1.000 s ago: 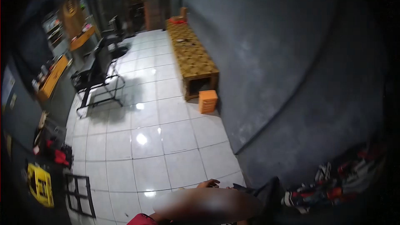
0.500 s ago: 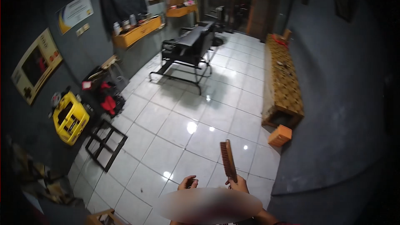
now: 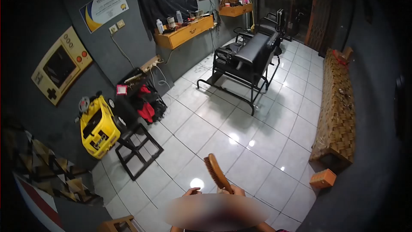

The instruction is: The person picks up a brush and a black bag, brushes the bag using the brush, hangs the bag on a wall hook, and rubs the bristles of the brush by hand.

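Observation:
A wooden-backed brush (image 3: 219, 174) with brown bristles stands tilted up and to the left, its bristles facing left. My right hand (image 3: 237, 191) is closed around its lower end. To the left of it, my left hand (image 3: 191, 192) is loosely curved and apart from the brush, with nothing seen in its fingers. A blurred patch hides the lower parts of both hands and wrists.
A black barber chair (image 3: 253, 56) stands on the white tiled floor (image 3: 189, 131). A yellow toy car (image 3: 101, 131) and a black metal frame (image 3: 141, 154) are on the left. On the right are a woven-covered bench (image 3: 337, 107) and an orange box (image 3: 322, 178).
The view has turned left, so the room appears shifted right. The brush has moved left in view and leans further left, showing more of its wooden back. My right hand still holds it.

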`<state>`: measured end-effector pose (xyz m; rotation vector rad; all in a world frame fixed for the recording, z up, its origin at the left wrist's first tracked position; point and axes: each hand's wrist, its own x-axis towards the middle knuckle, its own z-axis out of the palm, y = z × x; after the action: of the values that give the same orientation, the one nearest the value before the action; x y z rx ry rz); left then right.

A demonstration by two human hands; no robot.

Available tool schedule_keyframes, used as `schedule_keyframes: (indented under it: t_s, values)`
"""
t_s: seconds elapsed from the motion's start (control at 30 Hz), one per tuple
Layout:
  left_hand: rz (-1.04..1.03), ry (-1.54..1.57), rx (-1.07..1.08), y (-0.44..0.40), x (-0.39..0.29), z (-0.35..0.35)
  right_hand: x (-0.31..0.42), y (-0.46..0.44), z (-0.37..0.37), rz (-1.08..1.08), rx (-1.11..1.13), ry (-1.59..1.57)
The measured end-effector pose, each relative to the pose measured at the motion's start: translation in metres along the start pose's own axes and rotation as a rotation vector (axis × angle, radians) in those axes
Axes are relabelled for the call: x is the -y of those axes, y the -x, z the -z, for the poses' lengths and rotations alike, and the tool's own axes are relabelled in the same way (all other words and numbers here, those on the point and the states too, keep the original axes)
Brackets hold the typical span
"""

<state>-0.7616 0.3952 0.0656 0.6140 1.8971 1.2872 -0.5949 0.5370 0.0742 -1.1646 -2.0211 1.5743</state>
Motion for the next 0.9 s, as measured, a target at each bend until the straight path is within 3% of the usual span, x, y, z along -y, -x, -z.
schedule_keyframes:
  t_s: [0.1,0.13,0.37,0.53,0.63,0.7,0.77,0.9]
  values:
    - [-0.048,-0.108,0.085,-0.061,-0.055,0.008,0.020,-0.058,0.016,-0.116,-0.019,-0.099]
    - [-0.052,-0.076,0.080,-0.082,-0.062,0.010,0.016,-0.077,0.017,0.004,-0.096,-0.116]
    - [-0.029,-0.021,0.151,-0.222,-0.085,-0.005,0.033,-0.183,0.055,-0.098,-0.128,-0.020]
    - [-0.061,0.005,0.337,-0.338,-0.100,-0.033,0.042,-0.269,0.064,-0.220,-0.182,0.008]
    - [-0.068,0.063,0.380,-0.415,-0.110,-0.039,0.044,-0.342,0.060,-0.197,-0.231,0.002]
    - [-0.064,0.017,0.365,-0.465,-0.130,-0.037,0.064,-0.392,0.066,-0.219,-0.150,0.037]
    - [-0.038,0.204,0.355,-0.529,-0.162,-0.031,0.100,-0.460,0.082,-0.143,-0.176,0.051]
    - [-0.049,0.152,0.319,-0.611,-0.199,-0.020,0.133,-0.534,0.107,-0.015,-0.233,0.175]
